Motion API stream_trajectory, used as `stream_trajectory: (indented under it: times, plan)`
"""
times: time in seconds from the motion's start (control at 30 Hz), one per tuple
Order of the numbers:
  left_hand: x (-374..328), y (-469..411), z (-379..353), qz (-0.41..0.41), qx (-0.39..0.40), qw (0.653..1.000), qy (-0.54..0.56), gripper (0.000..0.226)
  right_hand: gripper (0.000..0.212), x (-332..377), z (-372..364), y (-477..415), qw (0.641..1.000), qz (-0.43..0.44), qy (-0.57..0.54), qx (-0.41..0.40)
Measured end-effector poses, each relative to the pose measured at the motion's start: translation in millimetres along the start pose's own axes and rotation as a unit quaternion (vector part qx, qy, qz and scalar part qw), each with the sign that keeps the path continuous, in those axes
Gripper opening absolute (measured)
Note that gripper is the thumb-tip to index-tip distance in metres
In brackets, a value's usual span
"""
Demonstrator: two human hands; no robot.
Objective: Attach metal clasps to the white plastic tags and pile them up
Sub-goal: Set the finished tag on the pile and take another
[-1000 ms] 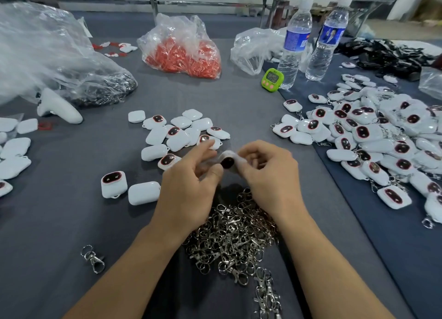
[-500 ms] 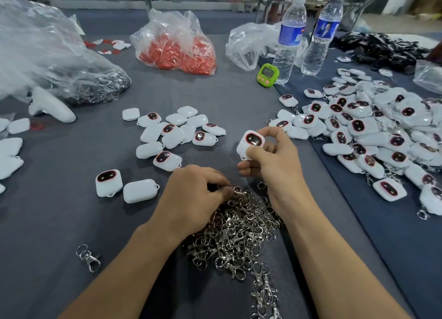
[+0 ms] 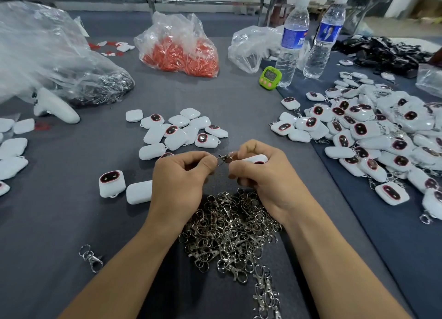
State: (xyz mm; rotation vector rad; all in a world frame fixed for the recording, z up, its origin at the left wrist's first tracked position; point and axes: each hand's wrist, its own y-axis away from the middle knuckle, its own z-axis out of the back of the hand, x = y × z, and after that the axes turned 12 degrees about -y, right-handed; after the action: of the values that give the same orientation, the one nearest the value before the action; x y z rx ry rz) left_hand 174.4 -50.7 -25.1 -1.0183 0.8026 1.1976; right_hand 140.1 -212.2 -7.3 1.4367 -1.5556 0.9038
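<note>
- A crinkly clear plastic bag (image 3: pixel 181 48) at 12 o'clock holds small red bits.
- The left hand (image 3: pixel 181 175) pinches a shiny metal clasp (image 3: pixel 223 158).
- The right hand (image 3: pixel 265 175) curls round a smooth white plastic tag (image 3: pixel 254 159), in the middle, just beside the clasp.
- A tangled heap of silver clasps (image 3: pixel 229 232) lies at 6 o'clock.
- A big pile of white tags (image 3: pixel 382 132) sits at 3 o'clock.
- Two clear water bottles (image 3: pixel 293 38) have blue labels, too blurry to read.

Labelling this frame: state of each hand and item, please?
left hand: pinches the clasp
right hand: grips the tag
clasp: held between both hands, attachment unclear
tag: held, mostly hidden
clasp pile: loose, tangled on table
water bottles: upright, capped
</note>
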Motion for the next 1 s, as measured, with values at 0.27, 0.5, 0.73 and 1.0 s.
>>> stream_trajectory:
  times: [0.27,0.5,0.73,1.0]
  plan:
    - [-0.5,-0.9,-1.1,-0.027,0.007,1.0,0.01,0.01,0.022,-1.8,-0.1,-2.4,0.999,0.008,-0.024,-0.048]
    - [-3.4,2.9,-0.3,-0.078,-0.034,0.991,-0.107,0.02,0.016,-0.2,-0.7,-2.2,0.995,0.034,-0.02,-0.093]
    - [-9.3,10.1,-3.5,-0.122,-0.051,0.984,-0.123,0.027,0.014,-2.5,0.2,-2.2,0.987,0.059,0.121,-0.087]
    - [-7.9,4.1,-0.4,-0.161,-0.004,0.984,-0.072,0.033,0.019,-5.4,-1.9,-0.9,0.991,0.002,0.113,-0.078]
